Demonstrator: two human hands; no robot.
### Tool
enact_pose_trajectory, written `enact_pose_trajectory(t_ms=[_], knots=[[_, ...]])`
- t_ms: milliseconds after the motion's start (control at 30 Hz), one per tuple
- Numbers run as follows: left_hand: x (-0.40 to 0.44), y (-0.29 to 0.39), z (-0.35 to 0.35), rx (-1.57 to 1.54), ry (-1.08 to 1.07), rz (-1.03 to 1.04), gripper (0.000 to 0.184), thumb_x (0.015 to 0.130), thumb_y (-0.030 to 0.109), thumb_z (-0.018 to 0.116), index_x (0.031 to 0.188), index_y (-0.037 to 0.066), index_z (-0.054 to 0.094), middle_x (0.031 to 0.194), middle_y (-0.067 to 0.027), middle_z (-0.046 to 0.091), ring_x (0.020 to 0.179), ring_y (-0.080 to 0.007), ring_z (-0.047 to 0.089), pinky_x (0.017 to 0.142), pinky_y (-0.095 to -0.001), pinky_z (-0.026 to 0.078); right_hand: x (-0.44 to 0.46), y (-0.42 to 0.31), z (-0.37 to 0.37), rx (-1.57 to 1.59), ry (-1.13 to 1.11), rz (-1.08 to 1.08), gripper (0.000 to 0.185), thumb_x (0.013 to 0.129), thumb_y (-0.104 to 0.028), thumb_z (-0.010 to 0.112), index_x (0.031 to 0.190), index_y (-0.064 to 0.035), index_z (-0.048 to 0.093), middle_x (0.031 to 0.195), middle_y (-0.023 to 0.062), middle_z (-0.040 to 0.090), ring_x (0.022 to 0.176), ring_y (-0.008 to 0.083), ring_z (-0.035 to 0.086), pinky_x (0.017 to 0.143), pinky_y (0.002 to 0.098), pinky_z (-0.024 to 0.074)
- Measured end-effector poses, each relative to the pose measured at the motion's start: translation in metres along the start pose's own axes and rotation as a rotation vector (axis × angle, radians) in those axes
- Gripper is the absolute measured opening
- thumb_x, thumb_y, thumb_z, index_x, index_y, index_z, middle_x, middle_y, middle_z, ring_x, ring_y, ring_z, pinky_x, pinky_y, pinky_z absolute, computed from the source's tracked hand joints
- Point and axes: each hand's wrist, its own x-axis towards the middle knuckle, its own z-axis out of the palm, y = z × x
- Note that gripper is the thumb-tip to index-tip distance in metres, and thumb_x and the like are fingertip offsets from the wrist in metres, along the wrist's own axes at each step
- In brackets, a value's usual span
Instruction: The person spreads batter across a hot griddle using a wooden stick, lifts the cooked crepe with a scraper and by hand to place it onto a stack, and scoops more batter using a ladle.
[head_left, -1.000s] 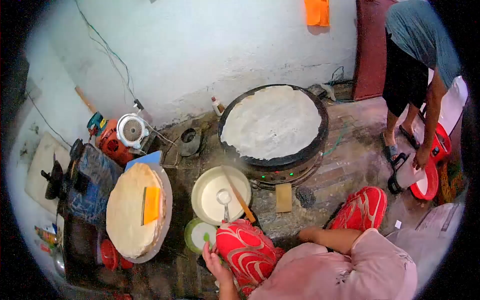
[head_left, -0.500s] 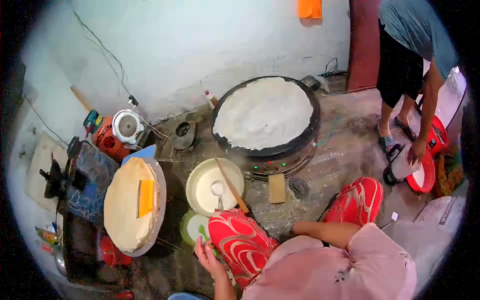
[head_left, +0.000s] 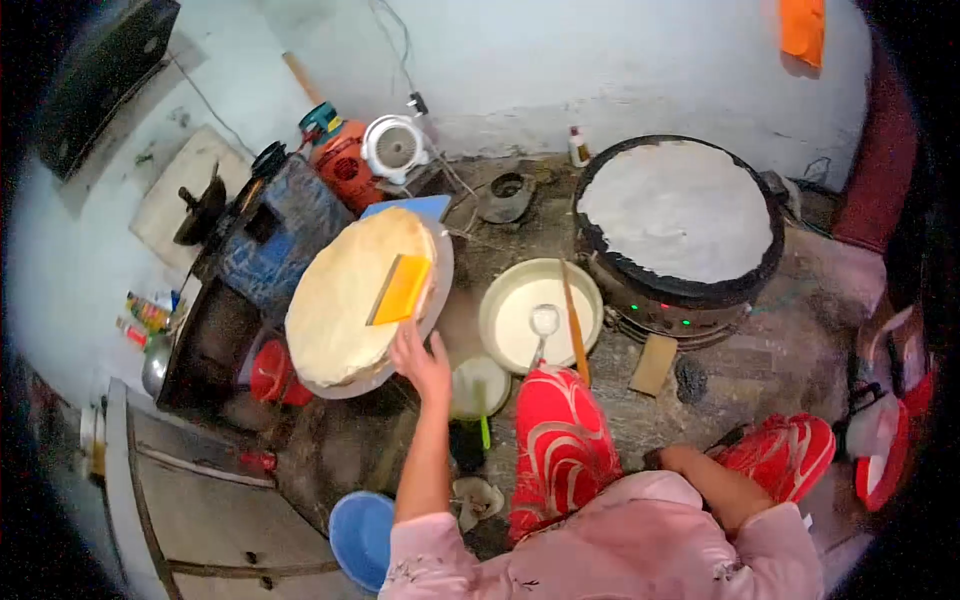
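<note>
One L hand at scraper edge, fingers apart, can't tell R hand fingers.

Left hand: the left hand is raised left of centre in the frame, open, back upward.
Left fingers: extended and slightly parted, pointing to the top of the frame; the thumb stands apart on the right side.
Left forearm: the left forearm runs nearly upright from the short sleeve at the lower edge.
Right forearm: the right forearm slants up and leftward, lower right.
Right hand: mostly hidden, finger pose unclear.
</note>
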Motion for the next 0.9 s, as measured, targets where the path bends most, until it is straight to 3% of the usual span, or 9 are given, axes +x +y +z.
enact_pose_trajectory(t_ms=[267, 333, 367, 467, 533, 600, 700, 867, 900], knots=[[0.074, -0.063, 0.053, 0.471, -0.118, -0.155, 0.057, 0.08, 0.041, 0.055, 0.122, 0.004, 0.046, 0.122, -0.0196, 0.046, 0.115, -0.0366, 0.038, 0.092, -0.0579, 0.026, 0.016, 0.018, 0.018, -0.057, 0.103, 0.059, 0.03, 0.073, -0.03, 0.056, 0.09, -0.0081, 0.066, 0.096, 0.0137, 0.063, 0.085, 0.0307, 0.06, 0.073, 0.0421, 0.0469], [0.08, -0.069, 0.056, 0.474, -0.391, -0.212, 0.053, 0.081, 0.043, 0.052, 0.116, 0.004, 0.05, 0.116, -0.0193, 0.05, 0.108, -0.0332, 0.047, 0.09, -0.058, 0.027, 0.007, 0.006, 0.002, -0.081, -0.073, 0.105, 0.029, 0.074, -0.029, 0.055, 0.09, -0.0076, 0.066, 0.095, 0.0135, 0.063, 0.086, 0.0301, 0.06, 0.072, 0.0414, 0.0474], [0.085, -0.055, 0.041, 0.532, -0.443, -0.161, 0.043, 0.077, 0.041, 0.057, 0.097, 0.003, 0.058, 0.101, -0.0156, 0.059, 0.095, -0.0298, 0.056, 0.088, -0.0544, 0.033, 0.006, 0.005, 0.003, -0.063, -0.067, 0.1, 0.031, 0.075, -0.03, 0.055, 0.091, -0.0062, 0.066, 0.097, 0.0132, 0.063, 0.087, 0.0298, 0.06, 0.072, 0.041, 0.0474], [0.094, -0.065, 0.047, 0.534, -0.523, -0.035, 0.032, 0.078, 0.034, 0.056, 0.081, 0.002, 0.059, 0.08, -0.0112, 0.063, 0.078, -0.028, 0.061, 0.085, -0.0515, 0.036, -0.006, -0.009, -0.014, -0.04, -0.098, 0.131, 0.033, 0.075, -0.03, 0.056, 0.093, -0.0046, 0.065, 0.098, 0.0133, 0.062, 0.088, 0.0302, 0.06, 0.073, 0.0407, 0.047], [0.094, -0.07, 0.042, 0.664, -0.458, 0.162, 0.022, 0.078, 0.025, 0.055, 0.078, 0.003, 0.059, 0.067, -0.0071, 0.06, 0.067, -0.0278, 0.06, 0.079, -0.0439, 0.04, -0.009, -0.011, -0.019, -0.007, -0.096, 0.14, 0.033, 0.075, -0.031, 0.056, 0.095, -0.0061, 0.065, 0.098, 0.0135, 0.062, 0.088, 0.0308, 0.059, 0.074, 0.0403, 0.047], [0.099, -0.058, 0.025, 0.565, -0.083, 0.307, 0.02, 0.075, 0.024, 0.057, 0.069, 0.006, 0.054, 0.059, -0.0091, 0.056, 0.056, -0.0288, 0.057, 0.063, -0.0423, 0.045, -0.009, -0.01, -0.021, 0.028, -0.092, 0.152, 0.034, 0.074, -0.032, 0.057, 0.097, -0.0076, 0.064, 0.098, 0.0136, 0.062, 0.088, 0.0315, 0.059, 0.074, 0.0399, 0.047], [0.091, -0.007, -0.023, 0.385, -0.056, 0.359, 0.015, 0.074, 0.017, 0.058, 0.073, 0.005, 0.051, 0.068, -0.0123, 0.055, 0.065, -0.0302, 0.056, 0.065, -0.0395, 0.044, 0.008, 0.001, -0.011, 0.019, 0.21, 0.044, 0.031, 0.077, -0.031, 0.056, 0.103, -0.0154, 0.059, 0.098, 0.0156, 0.061, 0.086, 0.0334, 0.059, 0.073, 0.0409, 0.0468], [0.043, 0.073, -0.063, 0.029, -0.096, 0.695, 0.026, 0.074, 0.016, 0.058, 0.093, -0.001, 0.052, 0.079, -0.0136, 0.053, 0.074, -0.0302, 0.052, 0.067, -0.0403, 0.042, -0.081, -0.078, -0.132, 0.469, 0.962, -0.282, 0.037, 0.072, -0.01, 0.065, 0.105, -0.0046, 0.049, 0.079, 0.0134, 0.057, 0.068, 0.0277, 0.058, 0.06, 0.0364, 0.0465], [0.031, 0.088, -0.064, -0.003, -0.194, 0.729, 0.026, 0.074, 0.016, 0.058, 0.093, -0.001, 0.052, 0.081, -0.0137, 0.054, 0.075, -0.0301, 0.052, 0.068, -0.0395, 0.042, -0.104, -0.098, -0.158, 0.645, 0.953, -0.228, 0.045, 0.067, -0.011, 0.07, 0.106, -0.0092, 0.047, 0.096, 0.0163, 0.054, 0.087, 0.0348, 0.054, 0.076, 0.0391, 0.0439]])
